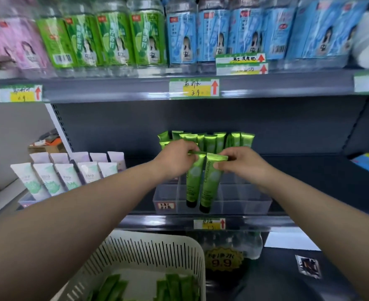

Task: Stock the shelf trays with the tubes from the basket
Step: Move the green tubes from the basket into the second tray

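Note:
Two green tubes hang cap-down over the clear shelf tray (244, 199). My left hand (176, 158) pinches the crimped top of the left green tube (193, 183). My right hand (242, 162) pinches the top of the right green tube (210, 185), labelled Chamomile. Both black caps reach into the tray's front compartments. Several more green tubes (218, 141) stand upright at the back of the tray. The white slotted basket (157, 248) sits below, near the bottom edge, with several green tubes (177, 287) lying in it.
White and mint tubes (49, 179) fill a tray to the left on the same shelf. The shelf above carries green and blue bottles (148, 38) with price tags on its edge. A 9.9 sign (222, 260) sits on the lower shelf beside the basket.

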Motion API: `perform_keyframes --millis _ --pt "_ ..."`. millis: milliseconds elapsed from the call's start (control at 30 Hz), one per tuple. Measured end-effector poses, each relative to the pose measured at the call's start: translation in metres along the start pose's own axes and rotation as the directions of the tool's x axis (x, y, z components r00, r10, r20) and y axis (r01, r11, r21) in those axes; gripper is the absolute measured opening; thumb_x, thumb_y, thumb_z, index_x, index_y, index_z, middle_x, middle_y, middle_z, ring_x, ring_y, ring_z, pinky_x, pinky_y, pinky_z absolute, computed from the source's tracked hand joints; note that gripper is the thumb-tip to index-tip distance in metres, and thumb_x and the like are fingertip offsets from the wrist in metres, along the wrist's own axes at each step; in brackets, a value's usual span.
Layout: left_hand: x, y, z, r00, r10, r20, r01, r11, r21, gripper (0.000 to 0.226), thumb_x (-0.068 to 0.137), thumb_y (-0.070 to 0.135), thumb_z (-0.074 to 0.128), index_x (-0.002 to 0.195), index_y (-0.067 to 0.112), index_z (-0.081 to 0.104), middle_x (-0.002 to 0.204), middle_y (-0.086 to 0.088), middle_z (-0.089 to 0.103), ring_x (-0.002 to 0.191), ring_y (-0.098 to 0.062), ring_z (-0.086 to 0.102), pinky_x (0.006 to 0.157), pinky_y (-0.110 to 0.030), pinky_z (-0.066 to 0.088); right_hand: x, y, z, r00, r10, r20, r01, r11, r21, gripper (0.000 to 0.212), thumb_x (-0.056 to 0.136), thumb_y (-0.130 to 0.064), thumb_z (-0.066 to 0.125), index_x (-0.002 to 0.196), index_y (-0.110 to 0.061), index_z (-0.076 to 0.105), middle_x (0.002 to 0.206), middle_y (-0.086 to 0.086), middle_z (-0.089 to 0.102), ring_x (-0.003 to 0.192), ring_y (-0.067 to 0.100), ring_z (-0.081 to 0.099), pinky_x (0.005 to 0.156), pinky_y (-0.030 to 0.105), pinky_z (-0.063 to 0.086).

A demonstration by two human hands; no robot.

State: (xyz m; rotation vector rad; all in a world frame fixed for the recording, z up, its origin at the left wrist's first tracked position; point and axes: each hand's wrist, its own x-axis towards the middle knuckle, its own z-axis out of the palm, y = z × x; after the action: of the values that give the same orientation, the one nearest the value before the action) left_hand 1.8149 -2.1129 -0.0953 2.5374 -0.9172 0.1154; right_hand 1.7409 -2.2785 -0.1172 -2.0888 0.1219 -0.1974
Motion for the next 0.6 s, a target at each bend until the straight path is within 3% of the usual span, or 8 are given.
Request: perform_keyframes --millis 167,333,600 --pt "0.033 0.006 0.0 0.998 0.053 -0.026 -0.052 0.997 0.056 0.027 0.094 0.021 0.053 0.117 0.012 0.063 0.112 -0.01 0.066 0.1 -0.025 0.059 0.072 -0.023 0.036 0.027 0.005 -0.017 0.999 -0.023 -0.046 0.023 1.0 -0.007 0.013 0.083 -0.013 0.069 0.09 -0.002 0.069 0.075 0.009 0.058 0.072 0.019 0.051 0.07 0.031 0.039" --pt "0.063 0.005 0.007 0.997 0.069 -0.047 -0.066 0.996 0.054 0.024 0.094 0.021 0.052 0.113 0.012 0.064 0.102 -0.012 0.068 0.096 -0.027 0.061 0.069 -0.023 0.037 0.051 0.014 -0.027 0.994 -0.043 -0.1 0.044 0.999 0.006 0.003 0.083 -0.013 0.069 0.084 -0.01 0.069 0.071 0.007 0.055 0.065 0.015 0.048 0.059 0.027 0.038" --pt "0.109 -0.011 0.023 0.994 0.058 -0.091 -0.058 0.998 0.008 0.022 0.093 0.022 0.053 0.108 0.017 0.069 0.107 -0.007 0.069 0.101 -0.023 0.062 0.077 -0.024 0.042 0.095 0.03 -0.04 0.98 -0.095 -0.175 0.095 0.995 -0.009 0.012 0.083 -0.014 0.069 0.074 -0.022 0.066 0.073 -0.001 0.061 0.07 0.012 0.055 0.066 0.027 0.043"
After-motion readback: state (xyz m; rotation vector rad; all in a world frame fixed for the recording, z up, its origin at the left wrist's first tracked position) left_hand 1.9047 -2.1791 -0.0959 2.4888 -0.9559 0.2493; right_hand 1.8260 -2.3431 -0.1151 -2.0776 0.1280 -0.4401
